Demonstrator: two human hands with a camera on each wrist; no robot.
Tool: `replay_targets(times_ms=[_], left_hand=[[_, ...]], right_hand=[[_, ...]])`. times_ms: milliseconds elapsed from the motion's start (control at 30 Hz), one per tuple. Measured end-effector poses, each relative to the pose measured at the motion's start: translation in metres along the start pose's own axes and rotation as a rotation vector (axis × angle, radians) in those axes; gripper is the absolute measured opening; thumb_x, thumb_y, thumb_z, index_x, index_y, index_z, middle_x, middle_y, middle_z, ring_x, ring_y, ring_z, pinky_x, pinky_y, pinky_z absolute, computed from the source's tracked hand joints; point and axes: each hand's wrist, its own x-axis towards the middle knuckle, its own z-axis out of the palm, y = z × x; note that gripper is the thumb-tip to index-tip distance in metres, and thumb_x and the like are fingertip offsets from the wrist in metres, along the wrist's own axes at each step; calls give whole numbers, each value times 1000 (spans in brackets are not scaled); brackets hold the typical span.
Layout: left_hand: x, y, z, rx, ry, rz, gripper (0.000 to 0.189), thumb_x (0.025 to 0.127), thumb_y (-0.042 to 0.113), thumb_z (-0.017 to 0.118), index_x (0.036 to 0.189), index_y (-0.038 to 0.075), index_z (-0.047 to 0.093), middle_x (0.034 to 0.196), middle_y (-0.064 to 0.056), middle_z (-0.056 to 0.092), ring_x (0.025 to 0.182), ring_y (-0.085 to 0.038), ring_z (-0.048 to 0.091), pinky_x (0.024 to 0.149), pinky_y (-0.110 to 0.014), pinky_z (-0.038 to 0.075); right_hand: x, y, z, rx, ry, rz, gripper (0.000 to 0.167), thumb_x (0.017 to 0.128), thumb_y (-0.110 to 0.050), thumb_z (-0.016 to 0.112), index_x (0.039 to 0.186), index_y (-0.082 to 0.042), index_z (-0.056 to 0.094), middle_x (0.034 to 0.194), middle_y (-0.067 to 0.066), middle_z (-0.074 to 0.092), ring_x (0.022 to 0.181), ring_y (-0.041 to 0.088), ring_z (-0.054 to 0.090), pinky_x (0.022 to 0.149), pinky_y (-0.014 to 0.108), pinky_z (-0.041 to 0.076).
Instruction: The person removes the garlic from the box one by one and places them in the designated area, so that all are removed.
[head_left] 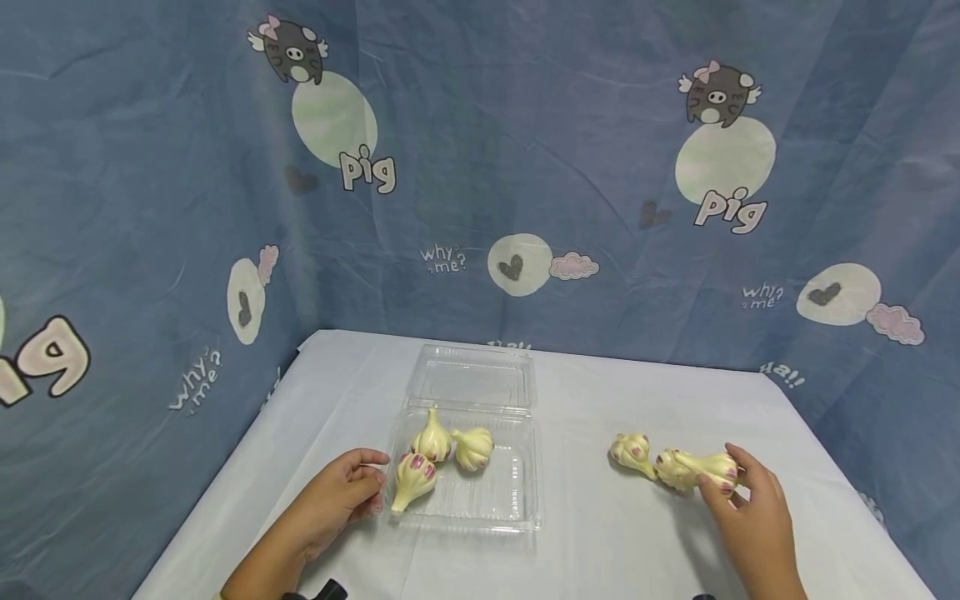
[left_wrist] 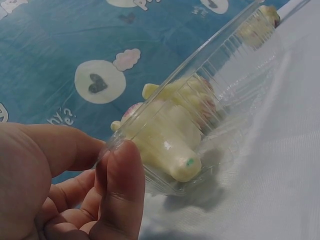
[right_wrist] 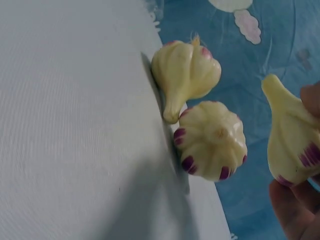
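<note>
My left hand (head_left: 337, 497) pinches the left rim of an open clear plastic clamshell box (head_left: 491, 498), thumb on one side in the left wrist view. Inside the box lie three garlic bulbs, one with its stem up (head_left: 431, 439), one at the right (head_left: 475, 450) and one nearest the hand (head_left: 416, 475). At the right, my right hand (head_left: 757, 515) holds another garlic bulb (right_wrist: 294, 137), purple-streaked, raised off the table. Two more bulbs rest on the table just left of it: a stem-forward one (right_wrist: 185, 72) and one seen end-on (right_wrist: 212, 140).
A white cloth (head_left: 577, 533) covers the table. The box's lid (head_left: 472, 375) is folded back behind its base. Blue patterned fabric (head_left: 465, 150) hangs behind and along the left side of the table.
</note>
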Motion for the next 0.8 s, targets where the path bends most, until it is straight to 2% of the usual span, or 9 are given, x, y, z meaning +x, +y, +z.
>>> replay_targets(times_ms=[100, 200, 233, 400, 467, 533, 600, 700, 800], left_hand=[[0, 0, 1, 1, -1, -4, 44, 103, 7, 59, 141, -8, 44, 102, -8, 63, 77, -15, 60, 66, -26, 55], [-1, 0, 1, 6, 3, -6, 43, 103, 7, 59, 141, -7, 44, 102, -9, 63, 77, -15, 60, 66, -27, 55], [0, 0, 1, 7, 5, -7, 43, 103, 7, 59, 141, -7, 45, 102, -9, 63, 77, -16, 60, 66, -27, 55], [0, 0, 0, 7, 11, -10, 43, 104, 8, 60, 141, -7, 45, 100, -8, 63, 76, -16, 60, 66, -27, 55], [0, 1, -1, 7, 11, -7, 43, 104, 8, 60, 141, -7, 45, 99, -8, 63, 75, -15, 60, 66, -27, 55], [0, 2, -1, 9, 13, -4, 43, 104, 8, 60, 141, -7, 44, 100, -9, 63, 75, -15, 60, 65, -27, 55], [0, 2, -1, 9, 13, -6, 43, 103, 8, 60, 141, -6, 45, 101, -9, 63, 75, -15, 60, 65, -27, 55], [-1, 3, -1, 6, 8, -13, 43, 103, 7, 59, 142, -7, 44, 101, -8, 63, 75, -14, 60, 65, -26, 55], [-1, 3, 1, 4, 5, -18, 43, 104, 7, 58, 142, -7, 44, 100, -8, 63, 75, -14, 60, 66, -26, 55]], right_hand=[[2, 2, -2, -39, 5, 31, 65, 97, -22, 75, 151, 1, 47, 137, 26, 52, 124, 39, 53, 90, 20, 57], [4, 3, -3, -59, -6, 58, 66, 98, -23, 73, 152, 2, 45, 140, 28, 50, 127, 43, 52, 98, 51, 52], [5, 4, -4, -64, -8, 66, 67, 98, -23, 73, 152, 3, 45, 140, 29, 50, 127, 44, 51, 98, 53, 51], [8, 8, -6, -71, 17, 86, 65, 96, -19, 75, 150, 5, 48, 138, 30, 51, 127, 46, 52, 85, 26, 59], [9, 10, -6, -65, 27, 93, 64, 96, -18, 75, 149, 5, 48, 137, 30, 52, 127, 46, 52, 77, 7, 52], [10, 11, -6, -59, 34, 109, 64, 96, -18, 75, 149, 5, 48, 137, 31, 51, 128, 47, 51, 76, 3, 49], [12, 13, -6, -66, 38, 139, 64, 97, -20, 74, 150, 4, 47, 138, 31, 51, 128, 46, 51, 70, -3, 37], [14, 16, -7, -96, 41, 191, 65, 98, -22, 72, 152, 4, 46, 138, 32, 50, 126, 46, 50, 77, 13, 49], [17, 19, -9, -112, 35, 221, 67, 99, -25, 71, 153, 4, 43, 139, 33, 48, 125, 46, 49, 90, 42, 55]])
